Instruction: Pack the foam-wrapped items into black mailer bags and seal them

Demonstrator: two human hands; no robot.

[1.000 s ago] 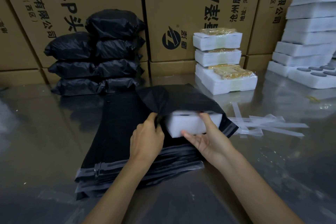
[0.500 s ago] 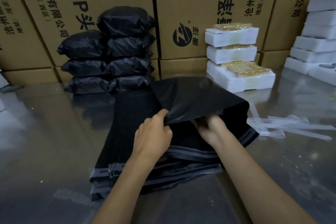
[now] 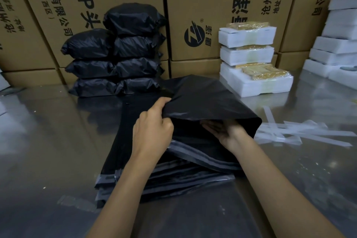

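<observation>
A black mailer bag [image 3: 208, 100] lies on top of a stack of flat black mailer bags [image 3: 173, 176] at the table's middle. My left hand [image 3: 152, 133] pinches the upper edge of the bag's mouth and lifts it. My right hand [image 3: 226, 131] reaches into the mouth, palm up, its fingertips hidden under the plastic. The foam-wrapped item is inside the bag and out of sight. Three more foam-wrapped items [image 3: 251, 63] with yellow packets on top are stacked at the back right.
Several sealed black bags [image 3: 116, 56] are piled at the back left against cardboard boxes [image 3: 208, 6]. White foam trays [image 3: 340, 40] stand at the far right. Peeled seal strips [image 3: 301, 131] lie right of the bag on the shiny metal table [image 3: 48, 141].
The white foam block has gone fully into the bag and is no longer visible. My right hand has followed it into the mouth while my left keeps the edge lifted.
</observation>
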